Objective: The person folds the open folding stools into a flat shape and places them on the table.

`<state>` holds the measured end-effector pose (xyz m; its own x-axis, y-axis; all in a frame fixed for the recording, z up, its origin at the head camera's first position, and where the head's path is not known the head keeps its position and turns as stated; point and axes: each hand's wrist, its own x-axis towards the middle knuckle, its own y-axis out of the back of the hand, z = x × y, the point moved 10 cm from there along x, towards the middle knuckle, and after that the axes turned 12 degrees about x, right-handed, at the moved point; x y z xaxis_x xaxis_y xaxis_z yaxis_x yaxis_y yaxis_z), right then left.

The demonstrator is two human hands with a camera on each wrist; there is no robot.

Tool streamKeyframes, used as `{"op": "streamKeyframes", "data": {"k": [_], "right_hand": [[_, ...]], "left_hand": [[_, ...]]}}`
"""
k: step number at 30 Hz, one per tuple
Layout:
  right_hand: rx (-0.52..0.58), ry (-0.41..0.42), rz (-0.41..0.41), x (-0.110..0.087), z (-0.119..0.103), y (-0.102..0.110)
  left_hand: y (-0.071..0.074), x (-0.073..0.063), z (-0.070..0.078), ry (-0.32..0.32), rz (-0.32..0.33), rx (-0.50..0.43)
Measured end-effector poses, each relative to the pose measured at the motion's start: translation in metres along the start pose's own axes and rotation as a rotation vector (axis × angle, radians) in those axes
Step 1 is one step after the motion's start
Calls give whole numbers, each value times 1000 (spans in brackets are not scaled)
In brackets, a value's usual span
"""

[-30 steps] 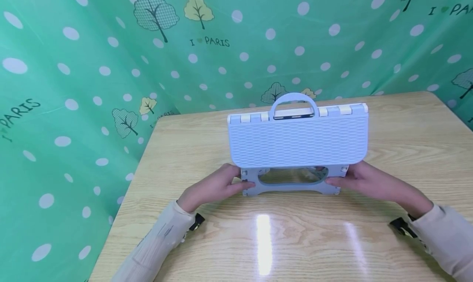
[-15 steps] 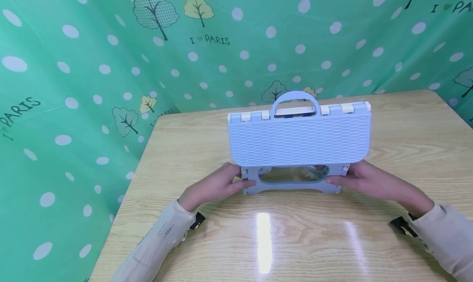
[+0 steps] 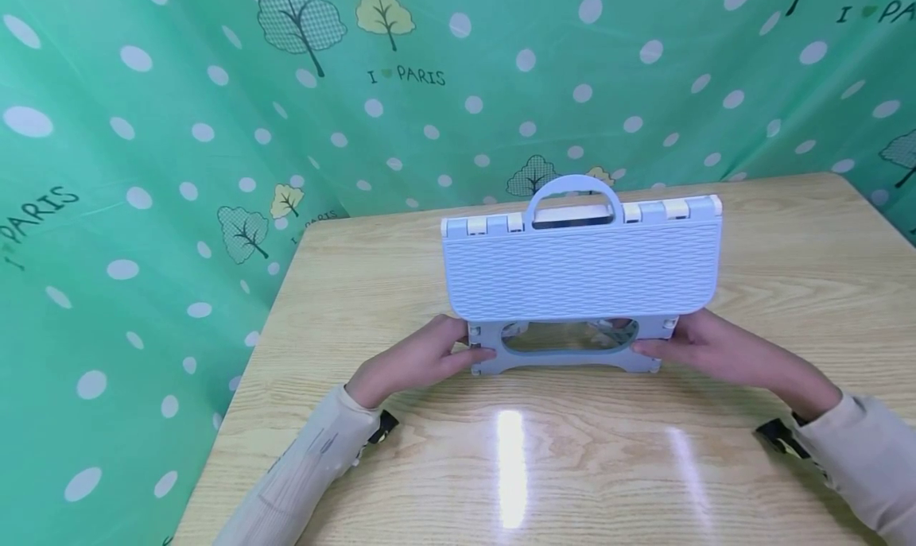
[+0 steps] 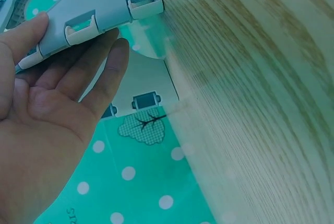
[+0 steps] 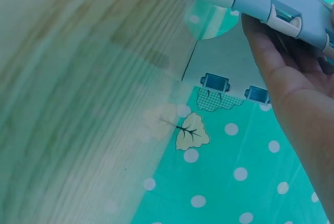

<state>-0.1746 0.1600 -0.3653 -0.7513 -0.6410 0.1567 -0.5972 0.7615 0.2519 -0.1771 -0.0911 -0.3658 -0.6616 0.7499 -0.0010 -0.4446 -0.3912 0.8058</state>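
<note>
A light blue and white folding stool [image 3: 583,272] stands on the wooden table, its woven-textured seat flap slanting toward me and its arched handle [image 3: 574,182] at the top. Below the flap shows the front leg panel [image 3: 565,361] with a wide oval cutout. My left hand [image 3: 422,359] grips this panel's left edge, thumb in front and fingers behind. At the right edge my right hand [image 3: 716,351] holds it the same way. Both wrist views show fingers behind the front leg panel [image 4: 112,4] and a second leg panel [image 5: 224,59] farther back, apart from it.
The wooden tabletop [image 3: 358,292] spreads around the stool, with bright light reflections in front. A green polka-dot curtain [image 3: 444,117] printed with trees hangs behind the table and along its left side. Black straps [image 3: 782,439] sit at both wrists.
The stool's seat and handle have shifted very slightly up and to the right. Both hands keep their hold on the leg panel in nearly the same place.
</note>
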Motion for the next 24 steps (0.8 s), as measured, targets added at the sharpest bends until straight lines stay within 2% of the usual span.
{"op": "streamKeyframes", "data": {"k": [8, 24], "right_hand": [[-26, 25, -3, 1, -4, -1], [0, 18, 12, 2, -5, -1]], "left_hand": [[1, 0, 3, -14, 2, -18], [1, 1, 3, -20, 8, -12]]}}
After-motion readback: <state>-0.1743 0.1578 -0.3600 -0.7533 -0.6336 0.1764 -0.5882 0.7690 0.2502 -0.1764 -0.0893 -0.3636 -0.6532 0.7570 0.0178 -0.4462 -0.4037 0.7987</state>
